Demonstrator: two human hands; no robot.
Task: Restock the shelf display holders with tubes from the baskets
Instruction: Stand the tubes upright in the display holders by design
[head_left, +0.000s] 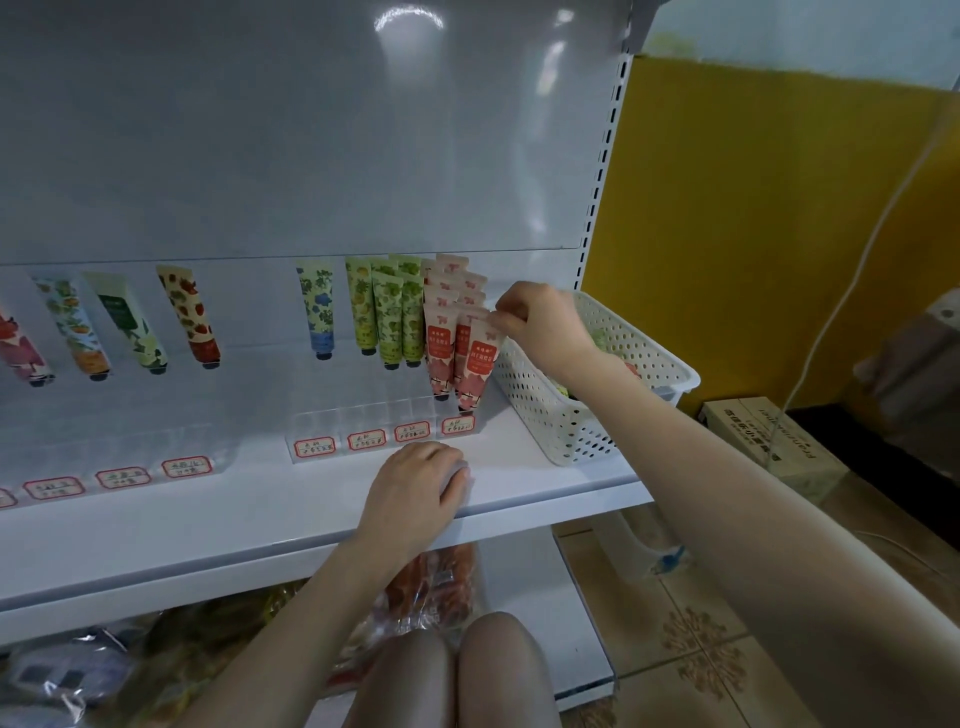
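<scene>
The right hand is pinching the crimped top of a pink tube with a red label. The tube is standing upright in the clear holder just left of the white basket. The left hand is resting relaxed and empty on the shelf, further left of the basket.

Light: soft, cool and even, fairly bright across the upper half of your view. Two glare patches sit high on the glossy back panel, one at top centre and one just right of it, with a fainter streak lower down. Shadows are weak, only a pale one under your left hand on the shelf. The lower shelf is noticeably dimmer. Wide-angle bending: the slotted upright bows and the shelf's front edge curves. The centre is fairly sharp. The prints on the tubes read as patterns, but the writing on the price labels is illegible. Your forearms go soft near the bottom edge.
</scene>
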